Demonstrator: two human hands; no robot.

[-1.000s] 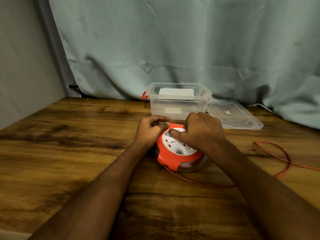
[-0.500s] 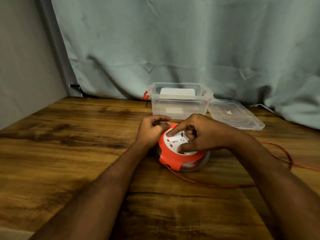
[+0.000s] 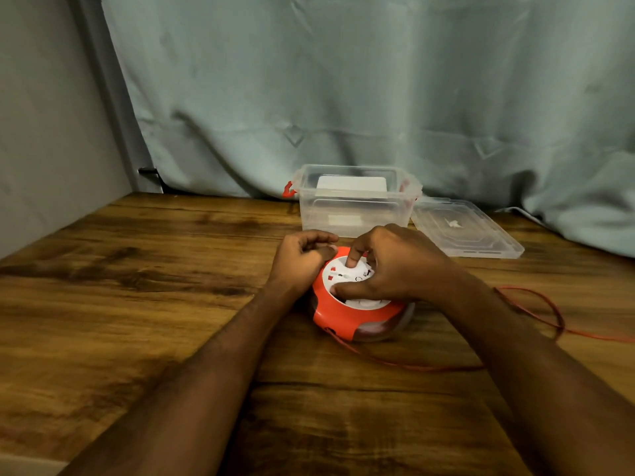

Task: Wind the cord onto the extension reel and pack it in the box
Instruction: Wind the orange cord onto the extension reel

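Observation:
An orange extension reel [image 3: 343, 319] with a white socket face lies flat on the wooden table [image 3: 137, 286]. My left hand [image 3: 299, 259] grips its left rim with curled fingers. My right hand [image 3: 391, 266] sits on top, its forefinger and thumb curled into the white face. A thin red cord [image 3: 529, 304] leaves the reel's front, runs right under my right forearm and loops at the right edge. Behind the reel stands the clear plastic box [image 3: 354, 207] with red latches, open on top.
The box's clear lid [image 3: 464, 231] lies flat to the right of the box. A white flat item [image 3: 350, 185] shows inside the box. A pale green curtain [image 3: 343, 97] hangs behind the table, and a grey wall [image 3: 41, 132] closes the left side.
My right hand has turned on the reel's white face, its wrist swinging right and fingers shifting round. The cord loop at the right has drawn in a little. The left hand stays put.

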